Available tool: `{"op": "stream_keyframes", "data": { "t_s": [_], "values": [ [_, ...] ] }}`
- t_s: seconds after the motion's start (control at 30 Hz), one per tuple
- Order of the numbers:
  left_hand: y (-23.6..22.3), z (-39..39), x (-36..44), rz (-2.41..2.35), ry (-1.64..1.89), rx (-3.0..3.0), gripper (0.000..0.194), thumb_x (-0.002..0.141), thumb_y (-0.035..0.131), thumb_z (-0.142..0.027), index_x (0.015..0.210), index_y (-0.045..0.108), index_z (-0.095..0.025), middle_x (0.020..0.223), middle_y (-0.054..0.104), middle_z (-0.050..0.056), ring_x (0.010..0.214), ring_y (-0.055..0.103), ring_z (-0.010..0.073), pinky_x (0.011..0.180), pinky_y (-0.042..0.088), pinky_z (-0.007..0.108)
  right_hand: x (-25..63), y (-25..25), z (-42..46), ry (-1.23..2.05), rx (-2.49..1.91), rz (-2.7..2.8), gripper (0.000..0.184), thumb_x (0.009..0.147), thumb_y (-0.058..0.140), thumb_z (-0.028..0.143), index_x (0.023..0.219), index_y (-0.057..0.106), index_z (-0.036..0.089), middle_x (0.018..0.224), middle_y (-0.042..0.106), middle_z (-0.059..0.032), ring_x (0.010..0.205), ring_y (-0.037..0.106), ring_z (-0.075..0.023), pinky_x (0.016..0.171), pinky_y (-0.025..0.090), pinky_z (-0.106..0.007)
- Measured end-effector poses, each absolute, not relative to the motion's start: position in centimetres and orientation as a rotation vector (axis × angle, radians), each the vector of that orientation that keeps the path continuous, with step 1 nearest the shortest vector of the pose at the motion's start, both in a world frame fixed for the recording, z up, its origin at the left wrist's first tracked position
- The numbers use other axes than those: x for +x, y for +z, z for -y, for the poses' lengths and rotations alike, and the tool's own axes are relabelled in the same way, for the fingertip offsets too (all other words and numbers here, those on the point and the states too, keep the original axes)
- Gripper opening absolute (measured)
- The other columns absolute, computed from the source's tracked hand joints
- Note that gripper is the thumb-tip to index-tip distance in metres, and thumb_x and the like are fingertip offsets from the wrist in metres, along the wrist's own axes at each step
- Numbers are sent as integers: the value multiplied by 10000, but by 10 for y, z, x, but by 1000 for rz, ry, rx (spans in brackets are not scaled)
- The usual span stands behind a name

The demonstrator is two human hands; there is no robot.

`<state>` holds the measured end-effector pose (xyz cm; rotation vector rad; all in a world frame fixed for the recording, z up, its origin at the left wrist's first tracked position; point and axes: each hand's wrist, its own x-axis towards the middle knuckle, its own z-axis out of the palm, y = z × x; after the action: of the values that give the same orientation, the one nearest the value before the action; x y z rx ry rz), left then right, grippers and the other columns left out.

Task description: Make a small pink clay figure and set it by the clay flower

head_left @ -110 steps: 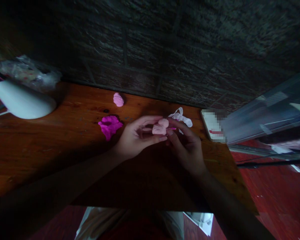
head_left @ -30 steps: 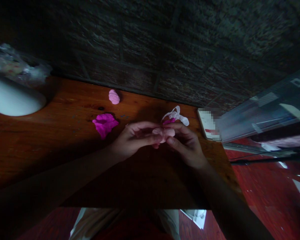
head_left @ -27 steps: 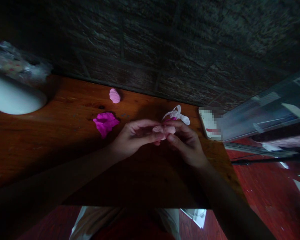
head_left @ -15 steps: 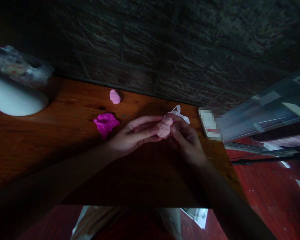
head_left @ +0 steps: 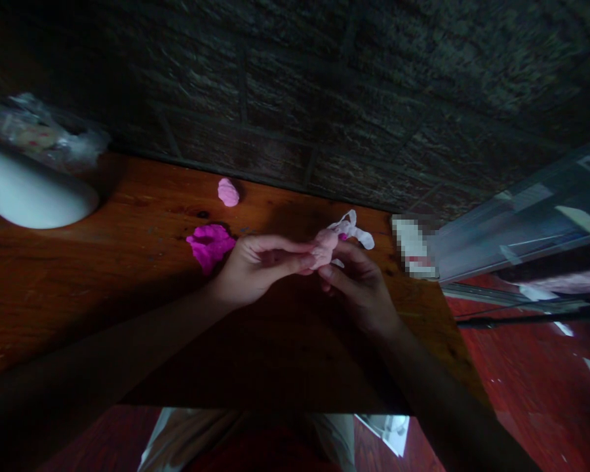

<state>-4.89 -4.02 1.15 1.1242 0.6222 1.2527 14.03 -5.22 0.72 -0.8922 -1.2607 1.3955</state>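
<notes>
Between my two hands is a pale pink lump of modelling clay (head_left: 324, 248), held above the wooden table. My left hand (head_left: 260, 267) pinches its left side with thumb and fingers. The fingers of my right hand (head_left: 361, 282) are closed on its right side, the thumb low against it. A small magenta bit (head_left: 343, 236) shows at the lump's upper right edge. Just behind lie white strips (head_left: 360, 235) of thin material. To the left on the table rest a flattened, ragged magenta piece of clay (head_left: 210, 245) and a pink clay lump (head_left: 229, 192).
A white rounded vessel (head_left: 39, 190) and a crumpled clear plastic bag (head_left: 73, 141) stand at the left. A blurred-out flat object (head_left: 413, 246) lies at the table's right end, beside a clear panel (head_left: 511, 210). A dark stone wall (head_left: 275, 98) closes off the back.
My right fingers have shifted lower on the pale pink lump, uncovering more of its right side and the magenta bit. The view has shifted slightly.
</notes>
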Motion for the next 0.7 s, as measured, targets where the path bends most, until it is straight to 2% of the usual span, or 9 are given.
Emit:
{"op": "stream_keyframes", "data": {
  "t_s": [0.17,0.3,0.43,0.5,0.6,0.7],
  "values": [
    [18,44,-43,-693,1354,1222,161,723,913,-280,849,849,-204,980,845,57,964,807,231,981,642,380,143,7,48,1429,-906,1279,305,772,888,305,1060,796,338,885,776,41,584,612,-79,501,495,-204],
    [21,43,-43,-720,1324,1125,207,665,954,-304,773,822,-187,885,843,52,851,811,227,891,669,389,143,15,50,1415,-886,1304,323,792,875,289,1095,798,369,981,799,30,575,635,-75,496,511,-210],
    [22,42,-43,-683,1296,1043,182,718,931,-274,822,815,-179,834,833,36,749,791,172,768,667,296,145,19,52,1410,-857,1297,359,791,877,271,1125,795,373,975,810,28,556,647,-70,490,516,-205],
    [21,42,-42,-644,1277,1022,199,754,909,-252,923,819,-197,889,836,30,777,788,153,746,653,249,145,20,52,1397,-855,1291,341,793,876,272,1116,797,351,968,813,22,562,659,-72,492,519,-202],
    [19,43,-42,-627,1203,981,316,800,875,-245,1107,803,-241,1082,827,44,892,790,172,774,660,261,145,20,52,1346,-860,1302,308,797,872,276,1094,793,311,958,811,12,582,668,-83,520,551,-219],
    [18,42,-41,-627,1140,911,267,802,877,-297,1055,830,-225,1066,826,65,863,782,178,710,662,243,143,19,53,1260,-852,1376,303,810,856,264,1101,777,286,910,799,8,590,658,-95,532,558,-236]
  ]
}}
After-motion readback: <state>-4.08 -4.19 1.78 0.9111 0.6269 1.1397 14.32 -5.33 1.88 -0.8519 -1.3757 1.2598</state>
